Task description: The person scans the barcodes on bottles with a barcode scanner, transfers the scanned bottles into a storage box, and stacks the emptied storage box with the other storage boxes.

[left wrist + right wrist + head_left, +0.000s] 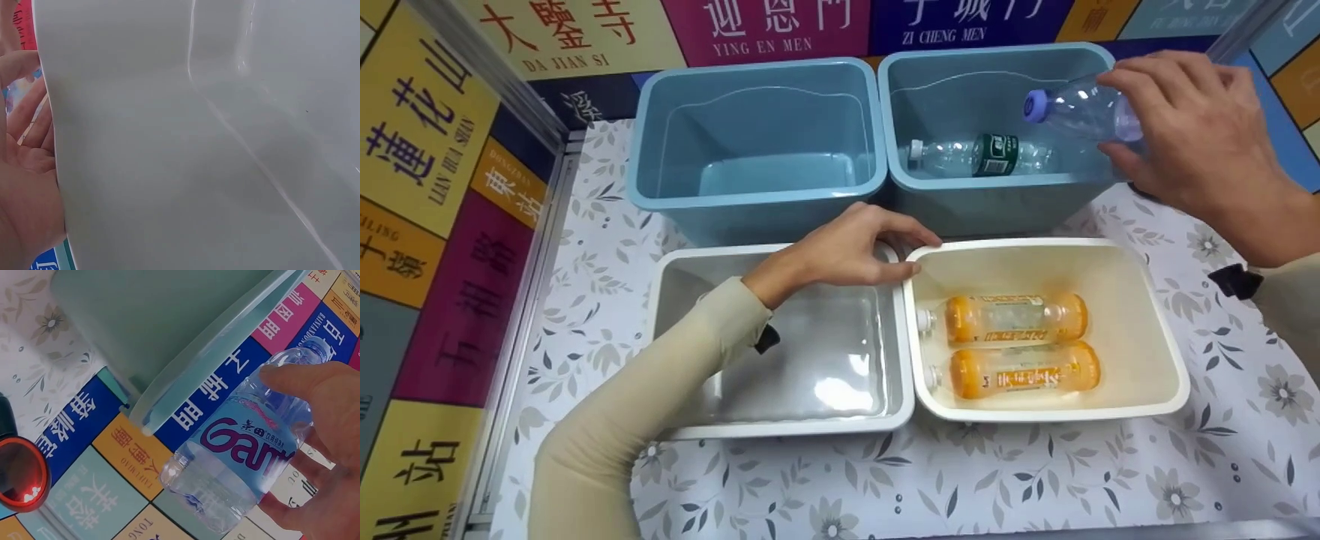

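Above the right side of the right blue bin [997,214], my right hand [1192,127] grips a clear plastic water bottle [1084,109], its purple cap pointing left. In the right wrist view the bottle's light-blue label [247,439] shows between thumb and fingers. A second bottle [949,157], with a green label and white cap, lies inside that bin. My left hand [859,247] rests at the left rim of the cream bin [1166,375], thumb and fingertips touching near its corner. Two orange-labelled bottles [1016,316] lie side by side in the cream bin.
Left of the cream bin stands a grey-white bin [780,431], with my left forearm across it. Behind it is another blue bin [757,199]. The bins stand on a flower-patterned cloth [825,487]. Colourful panels with lettering [780,30] line the back and sides.
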Available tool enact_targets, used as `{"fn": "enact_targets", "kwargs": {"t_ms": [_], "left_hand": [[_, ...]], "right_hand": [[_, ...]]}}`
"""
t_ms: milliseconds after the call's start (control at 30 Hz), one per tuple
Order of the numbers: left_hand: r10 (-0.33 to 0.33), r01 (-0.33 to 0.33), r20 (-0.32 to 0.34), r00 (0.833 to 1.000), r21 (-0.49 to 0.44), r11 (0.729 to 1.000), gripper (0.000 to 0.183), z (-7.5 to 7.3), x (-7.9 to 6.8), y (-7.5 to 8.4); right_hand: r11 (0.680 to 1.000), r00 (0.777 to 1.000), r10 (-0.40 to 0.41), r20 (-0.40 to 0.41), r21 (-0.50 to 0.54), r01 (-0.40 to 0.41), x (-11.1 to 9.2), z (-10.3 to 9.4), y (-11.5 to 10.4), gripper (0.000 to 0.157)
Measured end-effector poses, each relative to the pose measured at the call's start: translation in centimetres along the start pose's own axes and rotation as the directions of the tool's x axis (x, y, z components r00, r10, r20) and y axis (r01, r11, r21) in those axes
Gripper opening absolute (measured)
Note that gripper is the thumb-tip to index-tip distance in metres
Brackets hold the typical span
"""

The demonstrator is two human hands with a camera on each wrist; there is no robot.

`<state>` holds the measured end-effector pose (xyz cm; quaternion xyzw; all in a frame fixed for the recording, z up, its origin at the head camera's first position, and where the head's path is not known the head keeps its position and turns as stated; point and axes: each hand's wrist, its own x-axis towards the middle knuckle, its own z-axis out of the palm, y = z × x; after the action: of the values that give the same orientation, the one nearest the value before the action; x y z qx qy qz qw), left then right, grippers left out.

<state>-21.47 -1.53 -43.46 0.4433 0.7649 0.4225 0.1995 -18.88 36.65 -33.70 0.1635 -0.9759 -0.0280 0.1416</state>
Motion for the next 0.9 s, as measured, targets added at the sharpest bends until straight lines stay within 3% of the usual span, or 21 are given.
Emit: {"fn": "enact_targets", "kwargs": {"t_ms": [433, 900], "left_hand": [[-0.018, 0.018, 0.004, 1.0, -0.009, 1.0, 0.041, 0.0, -0.2, -0.3], [-0.014, 0.014, 0.004, 1.0, 0.006, 1.0, 0.04, 0.0, 0.0, 0.1]], "right_hand": [[0.995, 0.995, -0.094, 0.022, 0.035, 0.093, 2.5, 1.1, -1.1, 0.074], [0.982, 0.991, -0.099, 0.096, 0.169, 0.081, 4.9, 1.8, -0.3, 0.073]]}}
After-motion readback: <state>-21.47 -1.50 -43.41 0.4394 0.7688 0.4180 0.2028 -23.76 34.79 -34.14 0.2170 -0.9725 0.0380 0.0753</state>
